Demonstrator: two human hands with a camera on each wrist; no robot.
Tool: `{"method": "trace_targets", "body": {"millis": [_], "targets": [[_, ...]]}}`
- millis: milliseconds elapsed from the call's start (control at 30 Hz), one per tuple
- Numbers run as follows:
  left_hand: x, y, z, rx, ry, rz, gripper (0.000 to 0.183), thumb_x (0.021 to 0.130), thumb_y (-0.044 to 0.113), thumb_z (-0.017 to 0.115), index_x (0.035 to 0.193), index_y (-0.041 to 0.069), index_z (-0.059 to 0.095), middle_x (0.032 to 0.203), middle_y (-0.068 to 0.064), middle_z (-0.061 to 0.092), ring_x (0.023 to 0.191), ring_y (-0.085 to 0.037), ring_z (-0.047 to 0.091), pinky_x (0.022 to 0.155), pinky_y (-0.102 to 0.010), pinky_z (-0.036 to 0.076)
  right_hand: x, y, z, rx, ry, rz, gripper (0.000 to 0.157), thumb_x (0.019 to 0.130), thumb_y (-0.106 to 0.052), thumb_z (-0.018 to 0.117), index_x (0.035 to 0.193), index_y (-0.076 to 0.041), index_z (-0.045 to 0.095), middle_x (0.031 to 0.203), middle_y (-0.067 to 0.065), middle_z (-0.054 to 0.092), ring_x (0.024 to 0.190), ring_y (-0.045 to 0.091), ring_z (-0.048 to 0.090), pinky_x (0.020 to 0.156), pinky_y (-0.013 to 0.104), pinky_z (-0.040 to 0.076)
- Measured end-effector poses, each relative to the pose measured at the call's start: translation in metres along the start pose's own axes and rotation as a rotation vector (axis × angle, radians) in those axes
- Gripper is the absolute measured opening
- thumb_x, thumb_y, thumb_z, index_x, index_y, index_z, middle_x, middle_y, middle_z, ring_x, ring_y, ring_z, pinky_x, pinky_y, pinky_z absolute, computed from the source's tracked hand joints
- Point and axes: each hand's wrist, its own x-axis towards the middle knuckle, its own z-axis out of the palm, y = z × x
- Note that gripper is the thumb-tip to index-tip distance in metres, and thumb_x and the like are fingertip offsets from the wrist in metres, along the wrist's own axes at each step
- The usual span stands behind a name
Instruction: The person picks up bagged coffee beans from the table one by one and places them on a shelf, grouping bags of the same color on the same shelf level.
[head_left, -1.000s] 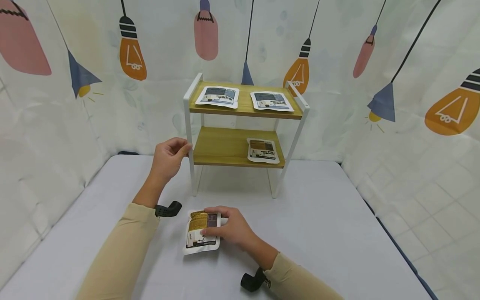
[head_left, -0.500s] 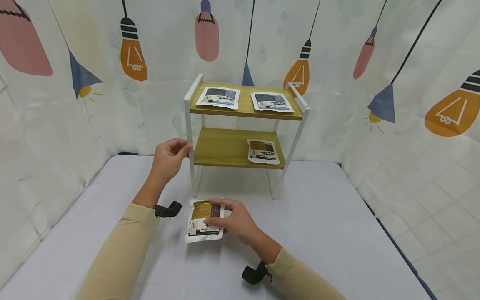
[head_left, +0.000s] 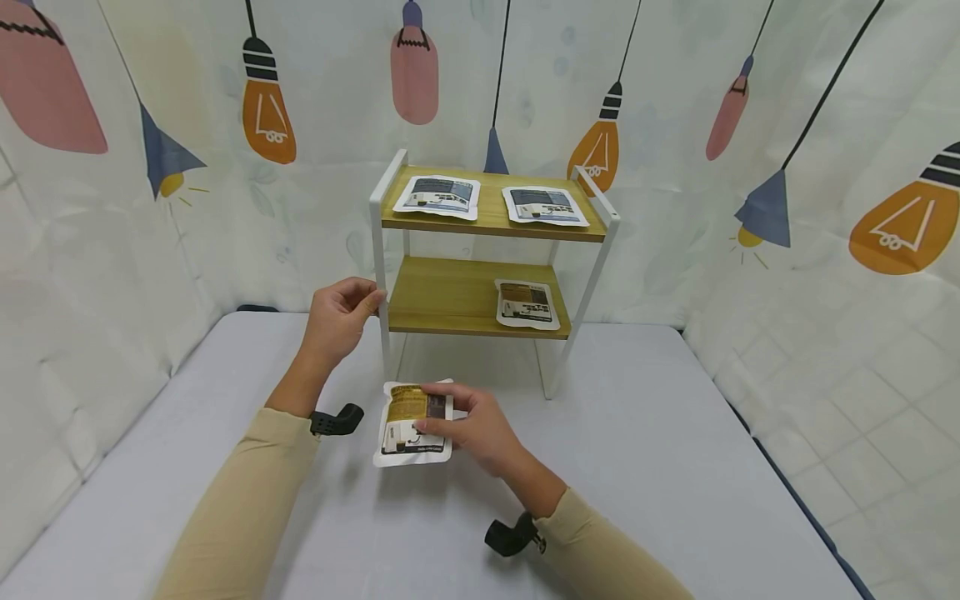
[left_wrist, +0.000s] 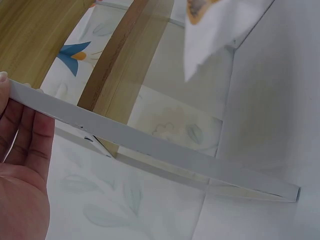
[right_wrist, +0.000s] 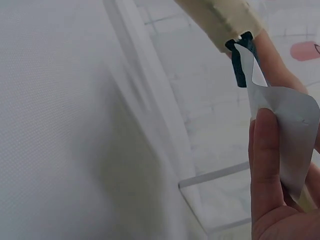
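Note:
A two-tier shelf [head_left: 438,296] with wooden boards and a white frame stands at the back of the table. My left hand [head_left: 339,321] holds its front left post [left_wrist: 150,142], fingers behind and thumb in front. My right hand [head_left: 483,433] pinches a white pouch [head_left: 401,443] with a gold and brown printed label by its right side. The pouch hangs over the table in front of the shelf, its shadow below it. From the right wrist view, the pouch's plain back [right_wrist: 297,127] shows, with fingers [right_wrist: 266,160] pressed against it.
Two flat pouches with blue labels, one left [head_left: 437,197] and one right [head_left: 545,206], lie on the top board. A brown-labelled pouch [head_left: 527,304] lies at the right of the lower board. The white table [head_left: 637,467] meets printed curtains [head_left: 315,108] behind and beside it.
My right hand has lifted the pouch off the table and moved it forward, towards the shelf. The left hand stays on the post.

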Motion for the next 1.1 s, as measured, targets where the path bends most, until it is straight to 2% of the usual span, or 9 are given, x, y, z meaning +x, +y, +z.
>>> {"method": "trace_targets", "body": {"millis": [300,533,867,1100], "targets": [[0.001,0.000,0.000,0.004,0.003,0.016,0.035,0.100,0.031,0.066,0.112,-0.002,0.070,0.094,-0.008,0.069,0.082,-0.009,0.065,0.077,-0.014,0.055,0.001,-0.010,-0.004,0.028,-0.009,-0.024,0.050,0.084,-0.011,0.084,0.130,-0.027,0.071,0.115,0.010,0.065,0.089,0.019,0.074,0.069,0.037,0.064],[0.001,-0.001,-0.001,0.017,-0.009,0.017,0.035,0.100,0.034,0.066,0.111,0.001,0.071,0.097,-0.011,0.069,0.083,-0.010,0.064,0.077,-0.014,0.055,0.005,-0.015,-0.006,0.057,-0.020,-0.055,0.052,0.087,-0.008,0.081,0.136,-0.021,0.068,0.118,0.013,0.065,0.090,0.020,0.074,0.071,0.038,0.064],[0.001,0.000,0.000,0.021,-0.012,0.005,0.040,0.100,0.034,0.066,0.114,-0.003,0.070,0.097,-0.011,0.069,0.084,-0.011,0.064,0.078,-0.014,0.055,0.008,-0.019,-0.009,0.054,0.000,-0.059,0.053,0.088,-0.009,0.081,0.136,-0.029,0.068,0.122,0.012,0.065,0.095,0.021,0.073,0.076,0.037,0.064],[0.000,0.001,0.000,0.030,-0.004,-0.001,0.037,0.100,0.033,0.066,0.113,-0.001,0.070,0.098,-0.012,0.070,0.084,-0.011,0.065,0.078,-0.014,0.054,0.011,-0.026,-0.010,0.034,0.020,-0.091,0.050,0.089,-0.013,0.081,0.136,-0.025,0.068,0.120,0.013,0.068,0.093,0.020,0.073,0.075,0.033,0.063]]}}
